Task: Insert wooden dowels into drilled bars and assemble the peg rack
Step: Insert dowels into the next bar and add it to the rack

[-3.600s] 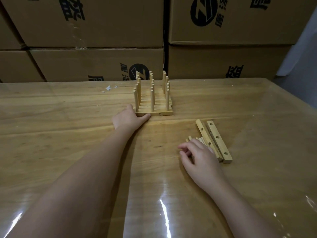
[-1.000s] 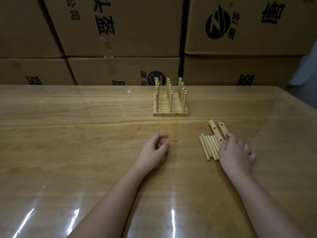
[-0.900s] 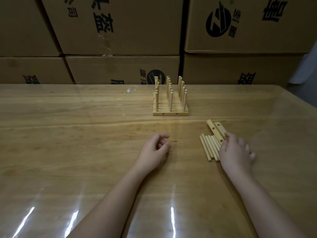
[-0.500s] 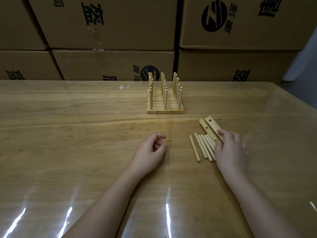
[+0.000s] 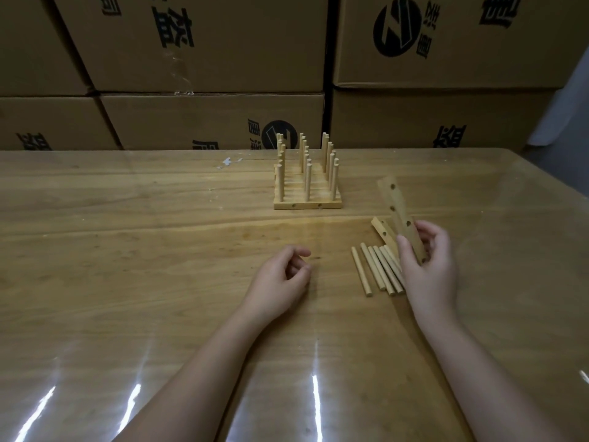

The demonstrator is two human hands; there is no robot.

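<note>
A peg rack of joined bars with several upright dowels stands at the table's middle back. My right hand grips a drilled wooden bar and holds it tilted up off the table, its holes facing me. A second drilled bar lies flat just left of it. Several loose dowels lie side by side on the table, left of my right hand. My left hand rests on the table with fingers loosely curled, holding nothing.
The wooden table has a glossy transparent cover. Stacked cardboard boxes form a wall right behind its far edge. The table's right edge curves away at the right.
My right hand has picked one drilled bar up off the table and tilted it upright. The left hand has stayed where it was, and earlier it had drawn back from the rack.
</note>
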